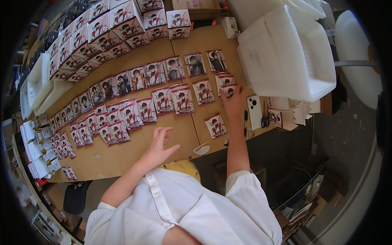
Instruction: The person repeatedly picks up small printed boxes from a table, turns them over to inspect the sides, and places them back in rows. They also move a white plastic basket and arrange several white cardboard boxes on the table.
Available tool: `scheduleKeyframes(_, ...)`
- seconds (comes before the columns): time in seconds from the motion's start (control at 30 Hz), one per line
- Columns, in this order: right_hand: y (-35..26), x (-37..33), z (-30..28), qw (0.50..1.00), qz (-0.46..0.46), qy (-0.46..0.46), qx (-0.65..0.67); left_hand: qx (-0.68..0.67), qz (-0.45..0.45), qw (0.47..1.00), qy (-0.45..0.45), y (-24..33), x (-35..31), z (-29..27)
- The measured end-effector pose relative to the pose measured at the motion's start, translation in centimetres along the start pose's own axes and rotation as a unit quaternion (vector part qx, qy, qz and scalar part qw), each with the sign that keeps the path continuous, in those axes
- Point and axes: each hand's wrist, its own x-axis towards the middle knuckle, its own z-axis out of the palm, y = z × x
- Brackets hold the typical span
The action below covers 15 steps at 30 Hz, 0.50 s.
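My right hand (pixel 234 101) reaches over the right end of the packet rows. Its thumb and fingers are closed on the edges of a small red-and-white picture packet (pixel 227 90), which overlaps another packet behind it. My left hand (pixel 158 148) hovers above the near part of the table, fingers apart and holding nothing. Left of my right hand lies one packet (pixel 203 92), and nearer to me is another single packet (pixel 215 125). Overlapping packets (pixel 182 101) lie in small groups toward the left. Behind them runs a row of packets with differing pictures (pixel 154 74).
Stacked picture boxes (pixel 122 18) fill the table's far left. White plastic bins (pixel 265 53) stand at the right. A white phone (pixel 254 112), black scissors (pixel 265 121) and folded card pieces (pixel 289 118) lie near the right edge. A small white object (pixel 201 150) sits at the front edge.
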Motion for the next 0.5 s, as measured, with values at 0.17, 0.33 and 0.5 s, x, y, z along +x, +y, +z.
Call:
scheduleKeyframes(0.17,1.1,-0.3,1.9,0.998,-0.015,0.039,-0.037,0.0,0.0,1.0,-0.011,0.0,0.0,0.0)
scheduleKeyframes(0.33,-0.1,-0.9,1.1,0.999,0.009,0.026,-0.026,-0.002,0.0,1.0,-0.012,-0.1,0.0,-0.1)
scheduleKeyframes(0.5,-0.3,-2.1,-1.2,0.985,-0.1,0.128,0.056,-0.009,0.006,1.0,-0.011,0.0,-0.3,-0.1)
